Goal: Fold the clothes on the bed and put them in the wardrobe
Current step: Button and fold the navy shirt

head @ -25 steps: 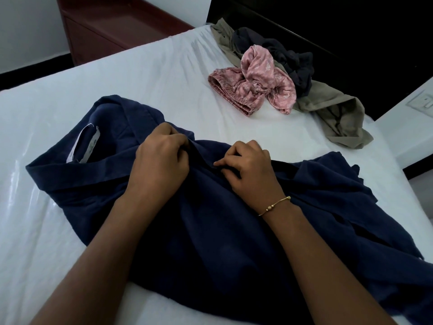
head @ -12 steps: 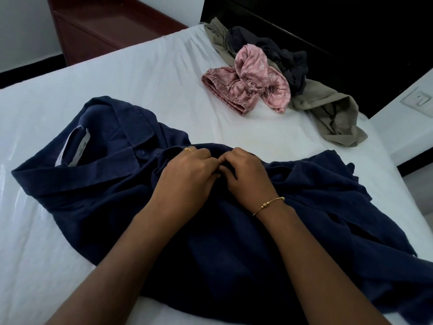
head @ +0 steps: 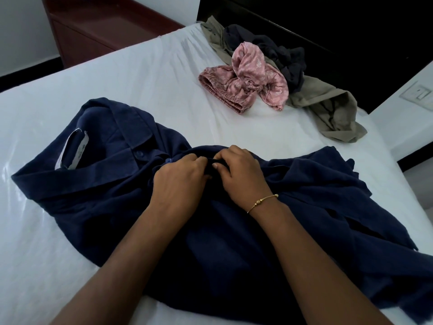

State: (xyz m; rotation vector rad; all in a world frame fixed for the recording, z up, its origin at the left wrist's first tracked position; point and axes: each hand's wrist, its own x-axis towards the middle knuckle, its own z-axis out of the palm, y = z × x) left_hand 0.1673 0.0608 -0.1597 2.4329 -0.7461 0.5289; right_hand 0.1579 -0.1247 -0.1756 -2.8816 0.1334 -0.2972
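Note:
A navy blue collared shirt (head: pixel 105 188) lies spread across the white bed (head: pixel 145 78), collar and white neck label to the left. My left hand (head: pixel 179 179) and my right hand (head: pixel 236 172) meet over the button placket at the shirt's middle. Both pinch the dark fabric edge there, fingertips almost touching. A blue button shows just left of my left hand. A gold bracelet circles my right wrist. Farther back on the bed lies a heap of a pink patterned garment (head: pixel 248 83), a dark grey garment (head: pixel 281 50) and a khaki garment (head: pixel 332 106).
A reddish-brown wooden cabinet (head: pixel 98 26) stands beyond the bed at the back left. A black headboard (head: pixel 328 24) runs along the back right. A white wall with a switch plate (head: pixel 419 92) is at the right edge.
My left hand has slid right along the placket, away from the collar, until it met my right hand. The collar and its buttons are now uncovered.

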